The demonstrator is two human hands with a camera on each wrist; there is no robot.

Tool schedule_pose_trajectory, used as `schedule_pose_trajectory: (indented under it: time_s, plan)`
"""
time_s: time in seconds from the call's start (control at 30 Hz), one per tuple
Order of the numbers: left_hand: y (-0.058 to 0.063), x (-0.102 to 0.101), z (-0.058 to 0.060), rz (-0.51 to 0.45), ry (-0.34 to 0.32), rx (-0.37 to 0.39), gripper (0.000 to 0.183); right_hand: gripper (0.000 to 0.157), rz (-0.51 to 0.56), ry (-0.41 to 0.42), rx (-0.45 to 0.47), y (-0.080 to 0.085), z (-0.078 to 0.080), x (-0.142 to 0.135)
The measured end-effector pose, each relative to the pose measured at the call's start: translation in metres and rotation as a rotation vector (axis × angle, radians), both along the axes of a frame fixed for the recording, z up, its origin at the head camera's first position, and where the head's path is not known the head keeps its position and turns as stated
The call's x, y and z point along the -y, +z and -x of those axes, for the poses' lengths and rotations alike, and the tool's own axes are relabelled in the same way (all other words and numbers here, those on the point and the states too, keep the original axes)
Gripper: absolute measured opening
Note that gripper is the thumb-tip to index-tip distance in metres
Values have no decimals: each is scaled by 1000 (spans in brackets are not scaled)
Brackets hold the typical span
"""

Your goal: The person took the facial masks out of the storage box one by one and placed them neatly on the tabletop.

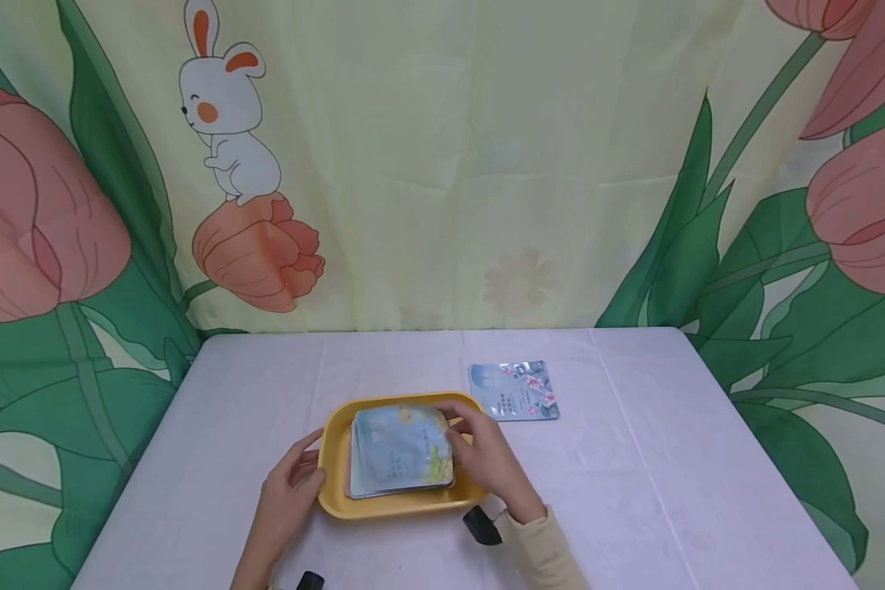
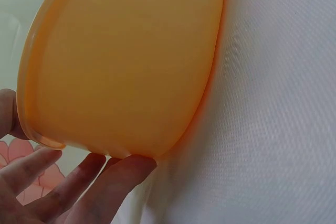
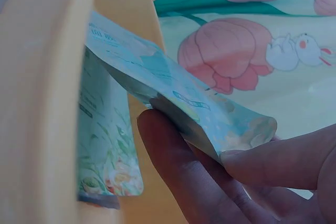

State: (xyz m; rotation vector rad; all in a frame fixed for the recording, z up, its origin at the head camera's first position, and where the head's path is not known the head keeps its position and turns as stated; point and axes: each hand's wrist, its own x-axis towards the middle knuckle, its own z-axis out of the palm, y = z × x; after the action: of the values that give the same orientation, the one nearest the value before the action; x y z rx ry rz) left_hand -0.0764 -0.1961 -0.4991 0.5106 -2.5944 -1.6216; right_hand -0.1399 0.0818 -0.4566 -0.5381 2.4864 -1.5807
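Observation:
A yellow tray (image 1: pixel 401 513) lies on the table with a small stack of flat sheet mask packets inside. My left hand (image 1: pixel 283 500) holds the tray's left end, fingers against its outer wall (image 2: pixel 126 77) and rim. At the stack's right side, my right hand (image 1: pixel 487 455) pinches the top light-blue sheet mask packet (image 1: pixel 398 447) by its edge between thumb and fingers. In the right wrist view that packet (image 3: pixel 157 72) is tilted up at the pinched edge, and a green floral packet (image 3: pixel 107 135) shows below it. The lower packets are mostly covered.
Another blue sheet mask packet with pink flowers (image 1: pixel 515 391) lies on the table behind the tray's right end. A white cloth covers the table (image 1: pixel 656 492). Behind its far edge hangs a curtain (image 1: pixel 442 164) printed with tulips and a rabbit.

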Motion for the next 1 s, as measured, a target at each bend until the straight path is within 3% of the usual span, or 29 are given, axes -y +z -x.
schedule_pose_trajectory:
  time_s: [0.43, 1.0]
  plan:
    - [-1, 0, 0, 0, -12, -22, 54, 41, 38, -25, 33, 10, 3, -12]
    - [1, 0, -1, -25, -7, -16, 54, 41, -19, -95, -41, 16, 7, -30]
